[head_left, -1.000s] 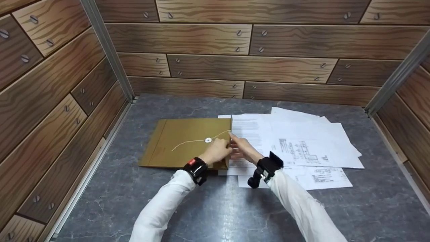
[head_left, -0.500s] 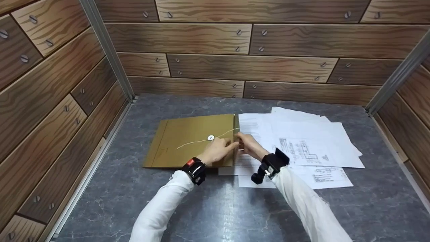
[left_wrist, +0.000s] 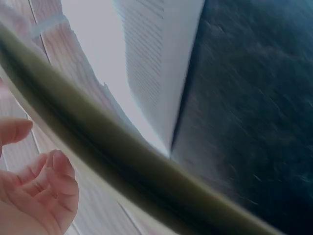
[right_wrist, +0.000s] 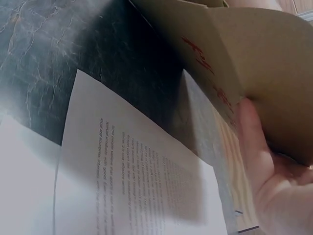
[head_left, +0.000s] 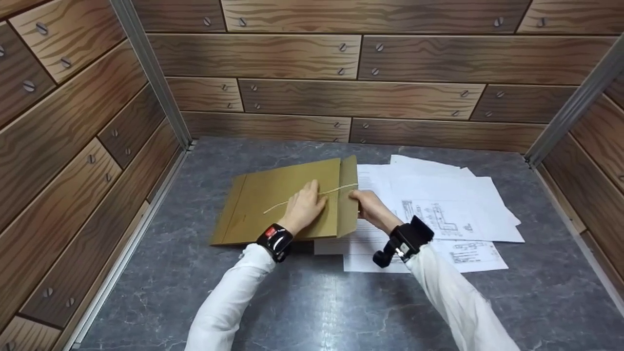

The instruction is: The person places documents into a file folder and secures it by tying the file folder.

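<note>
A brown paper document envelope (head_left: 258,190) lies left of centre in the head view, its right side raised and its flap (head_left: 347,209) folded out to the right. A pale string (head_left: 276,206) runs across the front and onto the flap. My left hand (head_left: 303,204) rests on the envelope's front, covering the button. My right hand (head_left: 371,207) pinches the flap's right edge between thumb and fingers. In the right wrist view, red writing (right_wrist: 205,61) shows on the envelope, and the thumb (right_wrist: 252,129) presses against the card. The left wrist view shows the envelope's mouth edge-on.
Several loose white printed sheets (head_left: 453,204), some with line drawings, are fanned out on the grey table (head_left: 312,292) to the right, partly beneath the raised envelope. Wood-patterned walls (head_left: 297,97) enclose the back and sides.
The envelope's right side has risen and shifted slightly right, and the flap has swung out. My left hand has spread over the button; my right hand has moved right with the flap edge.
</note>
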Motion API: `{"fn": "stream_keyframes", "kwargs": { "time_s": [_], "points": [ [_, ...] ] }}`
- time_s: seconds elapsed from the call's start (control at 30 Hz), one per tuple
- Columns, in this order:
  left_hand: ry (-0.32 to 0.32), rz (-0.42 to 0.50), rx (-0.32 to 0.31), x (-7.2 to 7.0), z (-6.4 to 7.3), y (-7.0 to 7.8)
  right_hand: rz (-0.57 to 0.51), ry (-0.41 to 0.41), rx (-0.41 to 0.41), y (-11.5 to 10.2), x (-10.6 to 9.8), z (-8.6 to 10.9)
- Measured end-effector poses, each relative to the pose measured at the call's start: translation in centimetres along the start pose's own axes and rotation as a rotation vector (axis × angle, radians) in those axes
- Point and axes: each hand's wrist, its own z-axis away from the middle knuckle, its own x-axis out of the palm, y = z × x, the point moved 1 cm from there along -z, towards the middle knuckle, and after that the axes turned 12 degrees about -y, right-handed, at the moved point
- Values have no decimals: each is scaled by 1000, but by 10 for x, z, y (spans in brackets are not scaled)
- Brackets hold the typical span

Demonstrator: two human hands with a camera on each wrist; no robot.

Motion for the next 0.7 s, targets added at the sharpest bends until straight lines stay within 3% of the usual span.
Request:
{"fn": "stream_keyframes", "kwargs": {
  "time_s": [0.13, 0.37, 0.57, 0.7],
  "points": [
    [-8, 70, -59, -9, -4, -17, 50, -14, -52, -11, -2, 8],
    [-11, 103, -52, -35, -18, -32, 114, -120, -114, -45, -7, 27],
    [-14, 138, -38, -58, -35, -40, 172, -241, -109, -75, -10, 45],
    [-72, 225, -36, -67, -48, -40, 188, -306, -83, -88, -16, 53]
  ]
}}
